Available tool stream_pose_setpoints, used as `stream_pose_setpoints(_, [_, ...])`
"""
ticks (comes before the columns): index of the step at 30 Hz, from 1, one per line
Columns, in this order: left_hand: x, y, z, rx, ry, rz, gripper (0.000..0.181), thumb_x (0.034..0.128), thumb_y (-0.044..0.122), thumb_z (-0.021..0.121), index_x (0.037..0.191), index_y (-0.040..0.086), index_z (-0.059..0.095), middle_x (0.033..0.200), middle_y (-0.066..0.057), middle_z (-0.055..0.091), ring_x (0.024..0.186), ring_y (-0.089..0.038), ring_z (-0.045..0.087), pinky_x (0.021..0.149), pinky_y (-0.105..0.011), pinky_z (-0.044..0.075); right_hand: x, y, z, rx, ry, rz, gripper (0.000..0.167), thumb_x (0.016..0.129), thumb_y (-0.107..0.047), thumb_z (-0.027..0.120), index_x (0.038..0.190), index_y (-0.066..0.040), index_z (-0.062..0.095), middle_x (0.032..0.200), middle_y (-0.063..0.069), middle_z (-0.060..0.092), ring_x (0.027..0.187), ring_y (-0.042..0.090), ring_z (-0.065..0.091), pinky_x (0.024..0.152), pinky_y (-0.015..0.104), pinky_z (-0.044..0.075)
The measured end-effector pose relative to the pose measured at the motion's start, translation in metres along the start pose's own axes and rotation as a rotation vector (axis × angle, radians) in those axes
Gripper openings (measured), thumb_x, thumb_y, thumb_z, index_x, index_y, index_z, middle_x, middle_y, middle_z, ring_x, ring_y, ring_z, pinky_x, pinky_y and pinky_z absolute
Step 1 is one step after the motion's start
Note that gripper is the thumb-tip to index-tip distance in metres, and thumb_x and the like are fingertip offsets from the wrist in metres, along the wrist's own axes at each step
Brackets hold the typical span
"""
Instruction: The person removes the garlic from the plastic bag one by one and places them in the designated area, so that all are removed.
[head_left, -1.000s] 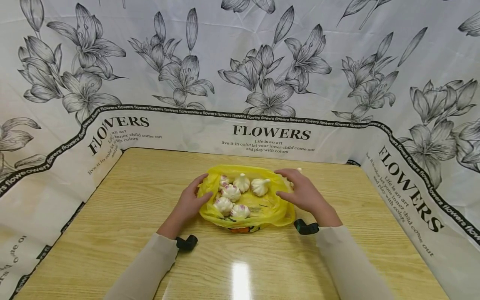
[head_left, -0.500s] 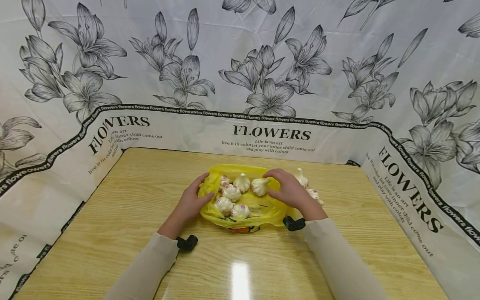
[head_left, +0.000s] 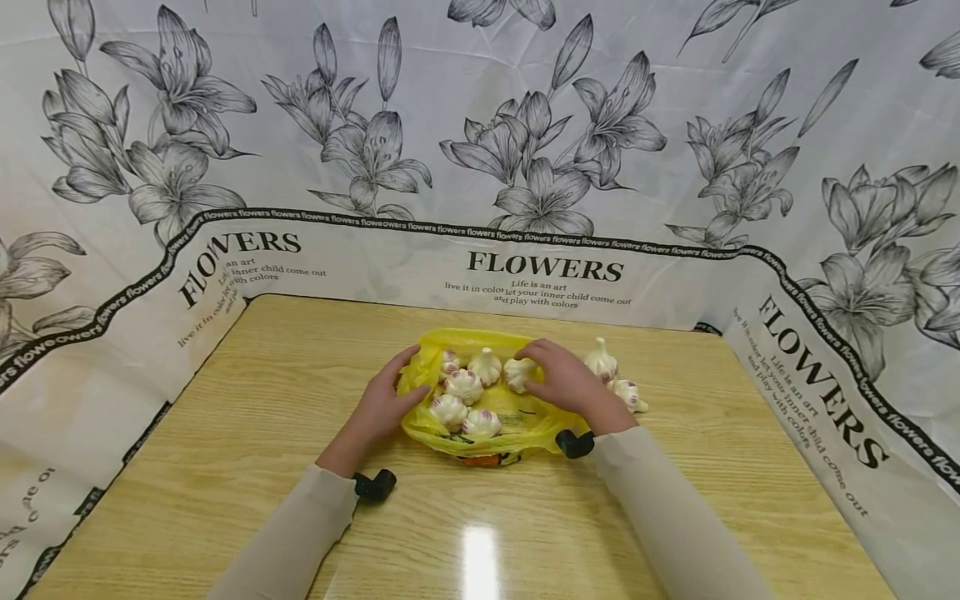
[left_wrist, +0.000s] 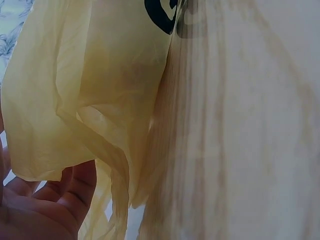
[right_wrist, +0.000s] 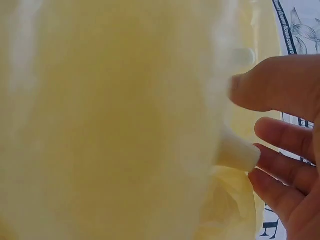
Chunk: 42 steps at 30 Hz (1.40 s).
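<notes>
A yellow plastic bag [head_left: 495,340] lies with its mouth spread, and several white garlic bulbs [head_left: 463,387] with purple streaks sit inside. My left hand [head_left: 380,404] holds the bag's left rim, thumb over the inner side; curled fingers show behind the plastic in the left wrist view. Over the right side of the bag, my right hand [head_left: 566,382] reaches to a garlic bulb [head_left: 516,376]. In the right wrist view, its fingertips [right_wrist: 256,150] touch the bulb's pale stem [right_wrist: 240,151], while the thumb stands apart. Yellow plastic hides most of that bulb there.
Two more garlic bulbs, one upright [head_left: 602,362] and one on its side [head_left: 628,395], are on the wooden table [head_left: 450,517] right of the bag. Flower-printed cloth [head_left: 390,258] walls the back and sides. A black wrist device [head_left: 375,485] sits at each sleeve.
My right hand has moved left from the bag's right rim to the garlic bulb inside. Both bulbs on the table have come into view behind it. The left hand stays in place.
</notes>
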<state>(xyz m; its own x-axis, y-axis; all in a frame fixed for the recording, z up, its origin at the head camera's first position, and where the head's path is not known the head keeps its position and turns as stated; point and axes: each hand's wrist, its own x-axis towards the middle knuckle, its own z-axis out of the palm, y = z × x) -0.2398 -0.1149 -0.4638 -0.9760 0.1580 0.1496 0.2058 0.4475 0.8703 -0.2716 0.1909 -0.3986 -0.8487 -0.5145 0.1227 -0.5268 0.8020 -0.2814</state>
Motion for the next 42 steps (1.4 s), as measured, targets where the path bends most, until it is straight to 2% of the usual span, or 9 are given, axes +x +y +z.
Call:
stream_pose_setpoints(10, [0.001,0.002,0.0,0.011,0.004,0.003,0.067,0.0933,0.03,0.064,0.152,0.025,0.032,0.155,-0.009,0.035,0.142,-0.034,0.034,0.114,-0.053,0.029,0.008,-0.008,0.005,-0.117,-0.036,-0.018,0.042,0.086,-0.015,0.069,0.127,-0.008,0.061,0.131,0.014,0.058,0.12,0.032,0.056,0.101,0.047,0.046])
stream_pose_setpoints(18, [0.0,0.002,-0.001,-0.006,-0.004,-0.009,0.067,0.0932,0.031,0.064,0.152,0.028,0.031,0.155,-0.008,0.034,0.142,-0.033,0.033,0.114,-0.052,0.03,0.011,-0.009,0.01,-0.125,-0.076,-0.006,0.044,0.087,-0.015,0.068,0.129,-0.007,0.06,0.129,0.013,0.057,0.117,0.031,0.058,0.098,0.046,0.048])
stream_pose_setpoints(26, [0.0,0.002,-0.001,-0.007,-0.007,-0.011,0.066,0.093,0.031,0.064,0.151,0.029,0.032,0.154,-0.008,0.036,0.142,-0.032,0.034,0.114,-0.052,0.03,0.017,-0.006,0.016,-0.162,-0.106,0.044,0.049,0.087,-0.018,0.067,0.133,-0.005,0.057,0.132,0.016,0.056,0.118,0.032,0.057,0.099,0.046,0.048])
stream_pose_setpoints(38, [0.0,0.002,0.001,-0.013,-0.011,-0.028,0.067,0.0927,0.031,0.065,0.151,0.032,0.031,0.154,-0.009,0.036,0.142,-0.033,0.034,0.113,-0.052,0.032,0.02,-0.003,0.026,-0.122,-0.103,0.1,0.052,0.082,-0.012,0.067,0.133,-0.009,0.057,0.133,0.016,0.053,0.118,0.035,0.056,0.098,0.048,0.048])
stream_pose_setpoints(42, [0.0,0.001,0.001,-0.016,-0.004,-0.026,0.067,0.0925,0.031,0.065,0.151,0.031,0.031,0.154,-0.01,0.037,0.141,-0.034,0.036,0.112,-0.052,0.034,0.019,-0.003,0.028,-0.114,-0.087,0.087,0.052,0.082,-0.011,0.067,0.133,-0.01,0.057,0.131,0.015,0.054,0.116,0.034,0.057,0.097,0.047,0.048])
